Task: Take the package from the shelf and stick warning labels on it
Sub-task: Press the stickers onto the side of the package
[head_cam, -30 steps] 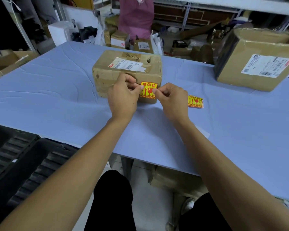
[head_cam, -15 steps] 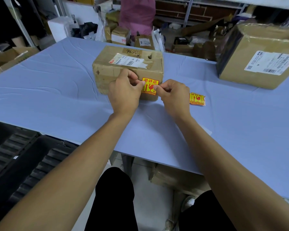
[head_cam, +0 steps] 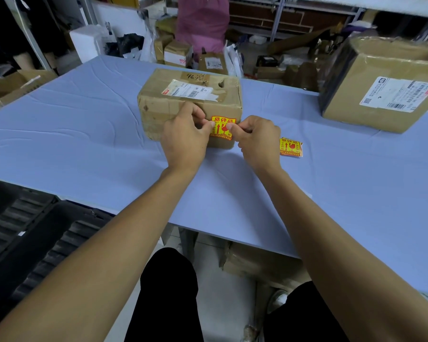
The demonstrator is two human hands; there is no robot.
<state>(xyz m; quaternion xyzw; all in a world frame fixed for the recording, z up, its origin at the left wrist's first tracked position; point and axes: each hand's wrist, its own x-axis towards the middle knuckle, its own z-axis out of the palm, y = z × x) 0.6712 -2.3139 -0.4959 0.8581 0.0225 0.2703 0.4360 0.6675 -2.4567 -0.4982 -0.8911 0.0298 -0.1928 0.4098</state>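
A worn brown cardboard package (head_cam: 156, 107) with a white shipping label on top stands on the blue table (head_cam: 84, 134). A yellow and red warning label (head_cam: 223, 127) lies against its near side face. My left hand (head_cam: 185, 137) pinches the label's left edge with thumb and fingers. My right hand (head_cam: 257, 139) pinches its right edge, thumb pressed on the label. A small stack of spare warning labels (head_cam: 291, 147) lies on the table just right of my right hand.
A larger cardboard box (head_cam: 381, 87) with a white shipping label stands at the table's far right. Black plastic crates (head_cam: 30, 230) sit on the floor at the left. Parcels and bags crowd the floor behind the table.
Both hands have stayed on the label against the package's near face, thumbs shifting slightly inward over it. The package has not moved on the table.
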